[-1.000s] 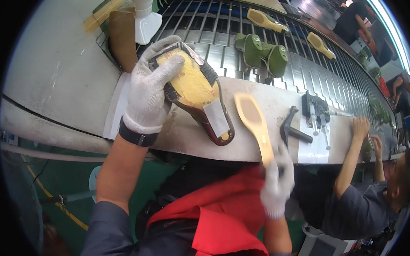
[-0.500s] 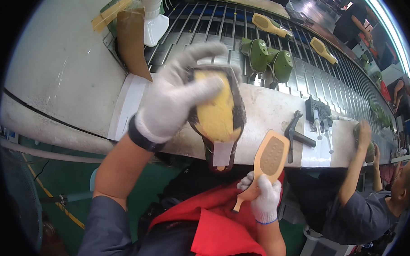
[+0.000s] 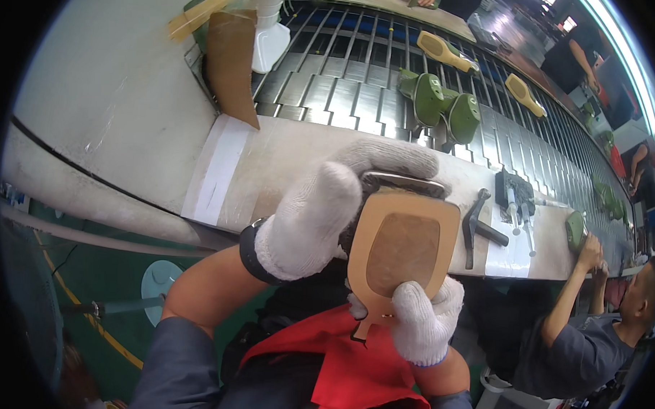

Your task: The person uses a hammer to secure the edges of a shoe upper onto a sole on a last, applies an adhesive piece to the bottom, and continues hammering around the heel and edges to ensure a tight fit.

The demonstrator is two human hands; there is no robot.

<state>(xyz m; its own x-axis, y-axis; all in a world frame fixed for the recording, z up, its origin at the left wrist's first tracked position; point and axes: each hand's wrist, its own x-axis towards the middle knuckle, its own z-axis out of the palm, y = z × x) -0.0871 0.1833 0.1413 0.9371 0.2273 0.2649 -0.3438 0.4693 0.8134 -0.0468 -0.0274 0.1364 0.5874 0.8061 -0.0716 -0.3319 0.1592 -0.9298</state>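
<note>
My right hand [image 3: 426, 320], in a white knit glove, grips a tan shoe sole [image 3: 361, 267] by its narrower lower part, thumb across its face. A brown recessed panel [image 3: 405, 250] fills the sole's broad part. Directly behind the sole is a dark shoe upper [image 3: 404, 180]; only its top edge shows, and the sole hides its yellowish underside. My left hand [image 3: 320, 211], gloved with a black band at the wrist, is closed round the upper's far end and left side. Whether sole and upper touch all over cannot be seen.
A hammer [image 3: 474, 228] and syringes [image 3: 528, 233] by a dark block lie on the bench [image 3: 272, 148] to the right. Beyond runs a slatted conveyor [image 3: 331, 96] with green shoes [image 3: 460, 117] and tan soles [image 3: 445, 51]. A co-worker [image 3: 575, 336] handles a green shoe at far right.
My right hand has raised the sole up and left, over the shoe upper's underside. My left hand has shifted down and right with the upper, which the sole now mostly covers.
</note>
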